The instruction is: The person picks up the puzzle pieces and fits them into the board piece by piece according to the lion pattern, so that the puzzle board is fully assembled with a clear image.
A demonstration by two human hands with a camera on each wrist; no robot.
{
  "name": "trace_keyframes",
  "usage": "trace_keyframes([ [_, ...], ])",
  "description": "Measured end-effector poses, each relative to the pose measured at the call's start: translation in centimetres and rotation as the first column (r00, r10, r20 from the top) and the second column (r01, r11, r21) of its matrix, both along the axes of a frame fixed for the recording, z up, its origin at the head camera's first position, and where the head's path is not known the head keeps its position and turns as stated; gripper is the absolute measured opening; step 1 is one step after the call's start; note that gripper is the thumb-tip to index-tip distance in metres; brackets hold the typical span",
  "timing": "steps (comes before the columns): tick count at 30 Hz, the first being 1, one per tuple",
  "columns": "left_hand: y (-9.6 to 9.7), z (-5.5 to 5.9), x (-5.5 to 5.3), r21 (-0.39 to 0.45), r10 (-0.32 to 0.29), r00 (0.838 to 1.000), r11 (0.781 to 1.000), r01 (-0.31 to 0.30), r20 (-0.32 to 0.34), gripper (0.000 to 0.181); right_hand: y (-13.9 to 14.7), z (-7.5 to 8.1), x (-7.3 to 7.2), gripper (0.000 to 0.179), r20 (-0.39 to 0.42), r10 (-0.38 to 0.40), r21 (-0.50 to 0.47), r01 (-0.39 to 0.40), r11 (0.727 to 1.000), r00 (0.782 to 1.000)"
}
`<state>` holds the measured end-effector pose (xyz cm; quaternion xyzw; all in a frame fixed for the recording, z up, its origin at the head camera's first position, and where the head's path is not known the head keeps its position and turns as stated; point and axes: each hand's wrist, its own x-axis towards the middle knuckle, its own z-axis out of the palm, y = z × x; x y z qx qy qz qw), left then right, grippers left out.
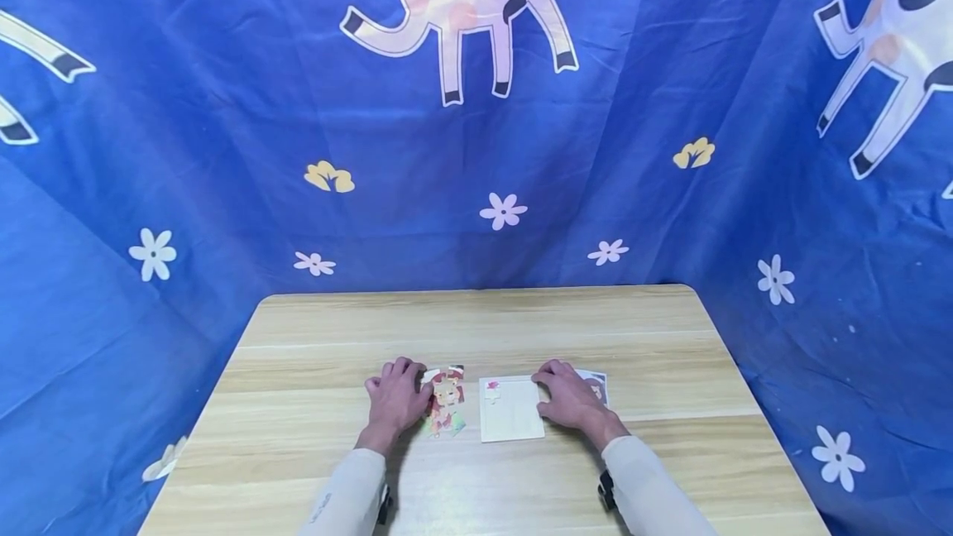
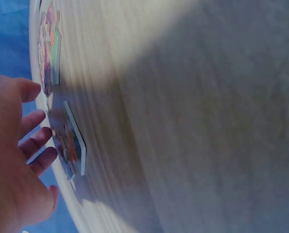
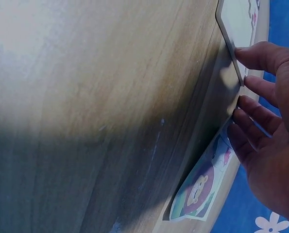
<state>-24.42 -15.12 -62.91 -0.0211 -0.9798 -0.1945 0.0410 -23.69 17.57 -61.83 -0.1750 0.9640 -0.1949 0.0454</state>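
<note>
My left hand (image 1: pixel 398 397) rests at the left side of a group of colourful jigsaw pieces (image 1: pixel 448 394) with a bear picture. In the left wrist view its fingers are loosely bent, with more pieces (image 2: pixel 75 143) beneath them; I see nothing pinched. A white square puzzle tray (image 1: pixel 514 418) lies between the hands, with a small pink-and-white piece (image 1: pixel 492 392) in its upper left corner. My right hand (image 1: pixel 569 397) touches the tray's right edge with thumb and index finger, the other fingers loose. A picture card (image 3: pixel 197 189) lies partly under that hand.
A wood-grain table (image 1: pixel 476 321) bears all these things. Behind and beside it hangs a blue cloth (image 1: pixel 417 222) printed with flowers and cows. Dark wrist straps (image 1: pixel 606 490) show below the light sleeves.
</note>
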Motion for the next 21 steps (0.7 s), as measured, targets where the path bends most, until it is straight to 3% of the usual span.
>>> trace_keyframes([
  [10, -0.15, -0.39, 0.26, 0.002, -0.008, 1.0, 1.0, 0.008, -0.022, 0.034, -0.07, -0.18, 0.26, 0.05, 0.0, -0.001, -0.001, 0.001, 1.0, 1.0],
  [21, -0.36, -1.0, 0.16, 0.067, 0.009, 0.994, 0.998, -0.002, -0.107, 0.026, -0.07, -0.24, 0.14, 0.049, -0.016, -0.002, 0.013, 0.002, 1.0, 1.0],
])
